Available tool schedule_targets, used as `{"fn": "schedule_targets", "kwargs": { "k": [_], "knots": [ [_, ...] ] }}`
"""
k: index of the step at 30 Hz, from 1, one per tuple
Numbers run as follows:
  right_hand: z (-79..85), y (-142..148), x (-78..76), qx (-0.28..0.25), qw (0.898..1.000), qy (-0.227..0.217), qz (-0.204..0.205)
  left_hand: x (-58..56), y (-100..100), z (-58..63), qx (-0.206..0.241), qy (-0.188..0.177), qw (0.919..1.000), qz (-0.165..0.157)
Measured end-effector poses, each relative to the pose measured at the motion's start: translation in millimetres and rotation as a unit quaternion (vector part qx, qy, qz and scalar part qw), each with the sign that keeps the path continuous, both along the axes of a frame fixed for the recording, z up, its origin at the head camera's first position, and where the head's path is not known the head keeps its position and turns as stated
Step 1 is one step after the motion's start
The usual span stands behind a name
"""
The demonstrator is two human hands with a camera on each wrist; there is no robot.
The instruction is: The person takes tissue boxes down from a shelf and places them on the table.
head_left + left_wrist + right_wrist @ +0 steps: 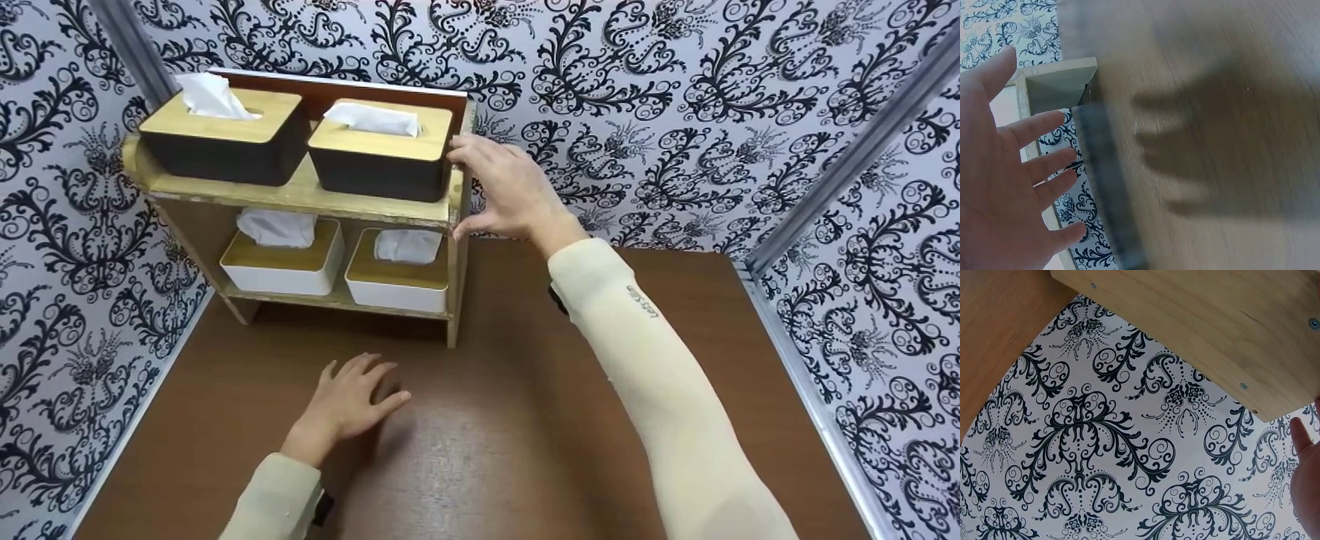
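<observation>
A two-tier wooden shelf (300, 196) stands against the back wall. On its upper tier are two black tissue boxes with wooden lids, a left one (225, 154) and a right one (375, 171). Two white tissue boxes sit below, a left one (281, 279) and a right one (397, 294). My right hand (514, 187) is at the shelf's upper right end, fingertips by the right black box, thumb lower and apart; contact is unclear. My left hand (345, 405) hovers over the brown floor before the shelf, fingers spread, holding nothing.
Patterned black-and-white walls (675, 135) enclose the space, with grey metal strips (855, 150) along the corners. Brown wood-look flooring (510, 420) extends in front and to the right of the shelf. In the right wrist view the shelf's side panel (1202, 320) shows screws.
</observation>
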State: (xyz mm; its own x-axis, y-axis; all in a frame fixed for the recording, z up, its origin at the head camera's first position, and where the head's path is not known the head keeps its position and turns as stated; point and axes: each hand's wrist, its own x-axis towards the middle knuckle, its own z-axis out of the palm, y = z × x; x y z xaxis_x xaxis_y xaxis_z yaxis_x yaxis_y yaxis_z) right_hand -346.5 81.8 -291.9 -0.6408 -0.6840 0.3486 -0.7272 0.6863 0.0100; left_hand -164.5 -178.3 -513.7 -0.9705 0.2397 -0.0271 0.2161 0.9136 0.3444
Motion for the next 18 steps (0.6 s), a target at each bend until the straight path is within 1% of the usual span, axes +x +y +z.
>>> {"fn": "schedule_targets", "kwargs": {
  "k": [5,10,15,18],
  "knots": [
    [1.0,0.3,-1.4,0.003,1.000,0.021,0.010,1.6,-1.8,-1.9,0.006,0.002,1.0000,0.004],
    [0.8,-0.1,-2.3,0.001,1.000,0.025,0.017,3.4,-4.5,-3.4,0.011,0.004,0.9999,0.009],
    [-1.7,0.6,-3.6,-0.008,0.999,0.024,0.023,3.4,-6.9,-2.7,0.006,0.011,0.9999,0.012],
    [-2.9,1.0,-5.0,-0.017,0.999,0.034,0.032,3.6,-8.3,-2.4,0.008,0.013,0.9998,0.011]
  ]
}}
